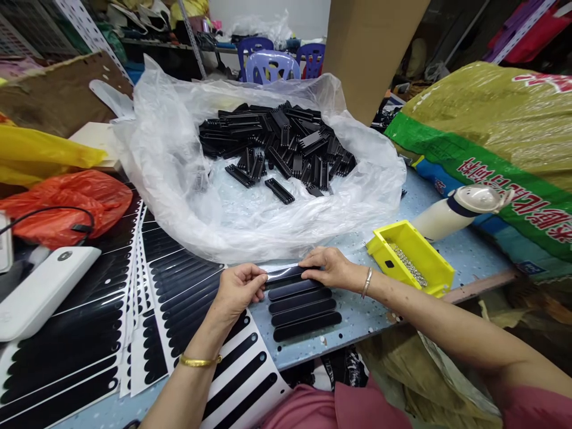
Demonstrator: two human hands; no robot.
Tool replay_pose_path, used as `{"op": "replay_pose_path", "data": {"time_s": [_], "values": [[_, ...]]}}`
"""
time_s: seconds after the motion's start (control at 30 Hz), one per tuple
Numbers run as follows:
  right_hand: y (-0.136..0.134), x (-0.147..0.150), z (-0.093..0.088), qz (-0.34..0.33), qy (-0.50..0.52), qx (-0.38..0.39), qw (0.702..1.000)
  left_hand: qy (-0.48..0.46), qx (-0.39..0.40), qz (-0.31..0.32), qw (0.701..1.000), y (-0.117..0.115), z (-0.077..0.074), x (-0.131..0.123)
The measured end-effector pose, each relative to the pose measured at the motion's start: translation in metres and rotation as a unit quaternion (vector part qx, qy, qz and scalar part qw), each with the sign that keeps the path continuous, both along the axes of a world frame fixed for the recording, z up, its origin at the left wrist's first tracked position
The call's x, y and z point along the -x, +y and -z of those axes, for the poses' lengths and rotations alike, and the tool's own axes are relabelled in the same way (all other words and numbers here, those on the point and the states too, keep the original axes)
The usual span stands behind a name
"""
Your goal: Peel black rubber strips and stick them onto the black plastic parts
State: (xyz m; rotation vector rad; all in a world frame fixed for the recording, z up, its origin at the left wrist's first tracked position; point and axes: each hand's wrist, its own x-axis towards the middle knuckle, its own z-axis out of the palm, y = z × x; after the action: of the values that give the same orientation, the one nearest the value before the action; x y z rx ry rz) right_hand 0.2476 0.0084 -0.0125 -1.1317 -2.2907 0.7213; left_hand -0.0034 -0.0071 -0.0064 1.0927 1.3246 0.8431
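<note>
Left hand (239, 290) and right hand (324, 268) pinching a glossy black strip (290, 274) just above the row of black strips (304, 314): an uneven pull could crease it!

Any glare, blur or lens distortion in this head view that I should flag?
Head view: wide-angle bowing stretches the frame edges, and the cardboard box appears to lean; glare sits on the plastic bag and glossy black sheets, and on the black strip between the left hand and right hand, which both look sharp, without obvious motion blur.
</note>
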Motion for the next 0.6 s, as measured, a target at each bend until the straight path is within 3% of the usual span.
{"op": "replay_pose_path", "data": {"time_s": [0.27,0.6], "values": [[-0.007,-0.003,-0.009,0.073,0.070,0.116,0.988,0.007,0.006,-0.008,1.000,0.000,-0.006,-0.004],[-0.014,-0.012,-0.011,0.216,0.097,0.100,0.967,0.004,-0.003,-0.011,1.000,0.001,-0.003,-0.006]]}}
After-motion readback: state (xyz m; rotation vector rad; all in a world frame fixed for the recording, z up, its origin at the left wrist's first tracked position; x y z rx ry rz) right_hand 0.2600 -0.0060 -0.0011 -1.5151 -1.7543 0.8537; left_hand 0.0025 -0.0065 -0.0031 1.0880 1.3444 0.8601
